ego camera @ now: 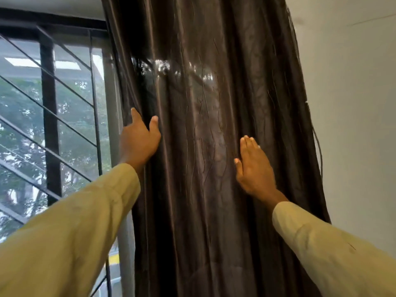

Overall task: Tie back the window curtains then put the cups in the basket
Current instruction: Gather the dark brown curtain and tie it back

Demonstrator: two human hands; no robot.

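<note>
A dark brown, shiny curtain (203, 146) hangs gathered in thick folds down the middle of the view. My left hand (139, 140) holds its left edge, thumb in front and the fingers wrapped behind the fabric, out of sight. My right hand (251, 166) lies flat against the curtain's right half, fingers straight and together. Thin dark cords (317, 146) hang along the curtain's right edge. No cups or basket are in view.
A window (70, 125) with a black frame and slanted metal bars fills the left side, with trees outside. A grey vertical post (111, 125) stands between window and curtain. A plain white wall (355, 103) lies to the right.
</note>
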